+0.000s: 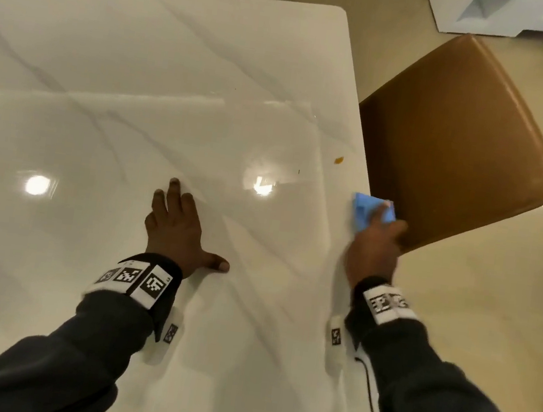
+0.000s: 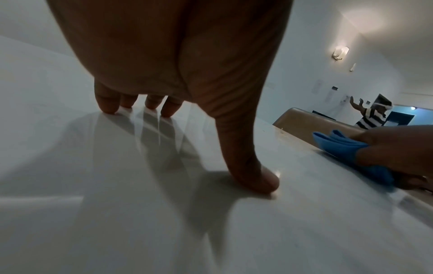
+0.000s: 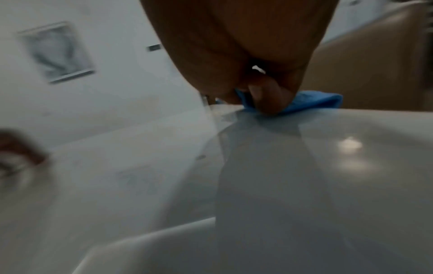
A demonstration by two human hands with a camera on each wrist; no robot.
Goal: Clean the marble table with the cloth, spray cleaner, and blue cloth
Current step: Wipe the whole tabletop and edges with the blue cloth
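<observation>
The white marble table (image 1: 143, 68) fills most of the head view, glossy with grey veins. My left hand (image 1: 178, 224) rests flat on it near the middle front, fingers spread and straight; the left wrist view shows its fingertips (image 2: 107, 107) and thumb touching the surface. At the table's right edge my right hand (image 1: 376, 240) grips a crumpled blue cloth (image 1: 364, 211) and holds it down on the marble. The blue cloth (image 3: 311, 103) shows under my fingers in the blurred right wrist view, and the blue cloth (image 2: 342, 148) also appears at the right of the left wrist view. No spray cleaner is in view.
A small orange-brown spot (image 1: 338, 160) lies on the table near the right edge, beyond the cloth. A tan leather chair (image 1: 458, 140) stands close against that edge. A white cabinet (image 1: 502, 15) is at the back right. Another person (image 2: 372, 115) stands far off.
</observation>
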